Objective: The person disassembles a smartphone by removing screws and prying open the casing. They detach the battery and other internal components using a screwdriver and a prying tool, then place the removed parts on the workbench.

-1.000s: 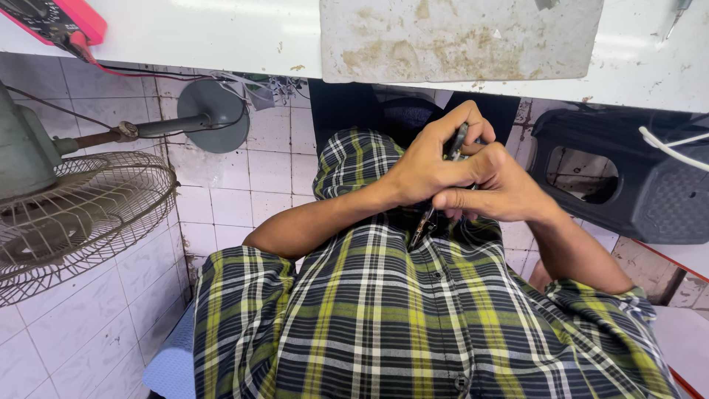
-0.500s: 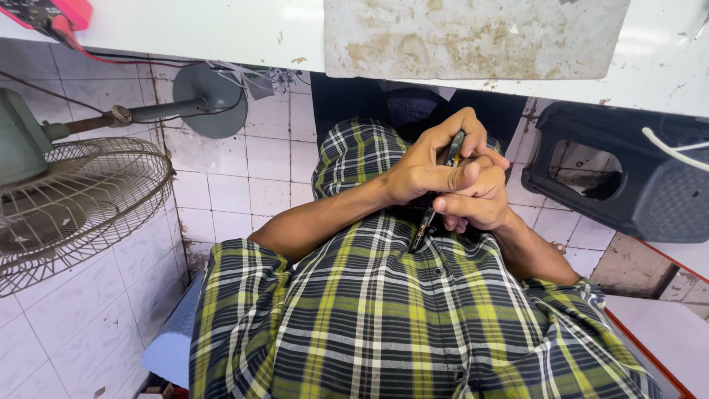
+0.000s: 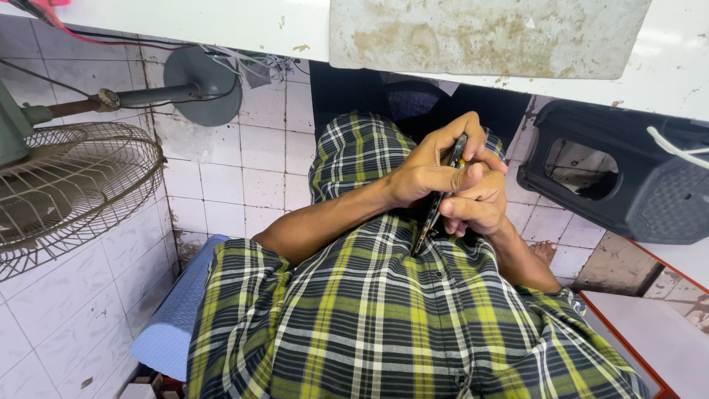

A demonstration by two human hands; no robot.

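From the head camera we look straight down at our own lap, covered by a green, yellow and black checked cloth (image 3: 384, 318). Both hands meet above it. Our left hand (image 3: 432, 166) is curled around a thin dark slab, seemingly a phone (image 3: 442, 193) seen edge-on, with the fingers wrapped over its upper end and the thumb laid across the side. Our right hand (image 3: 478, 207) is folded closed against the lower part of the same slab, its fingers pressing in from the other side, so both hands have hold of it and neither is open. The phone stands nearly upright, its lower tip just above the cloth, between our knees.

We judge that the work in hand is close handling of the phone's edge, perhaps prising or pressing at a seam; we cannot tell which. A further move would call for a firm left-hand grip and fine fingertip control on the right.

Around us: a pedestal fan (image 3: 70, 185) lying over white floor tiles (image 3: 244, 170) at the left, a blue seat pad (image 3: 173, 325) under us, a dark plastic stool (image 3: 628, 177) tipped at the right, and a worn white tabletop edge (image 3: 487, 37) above.
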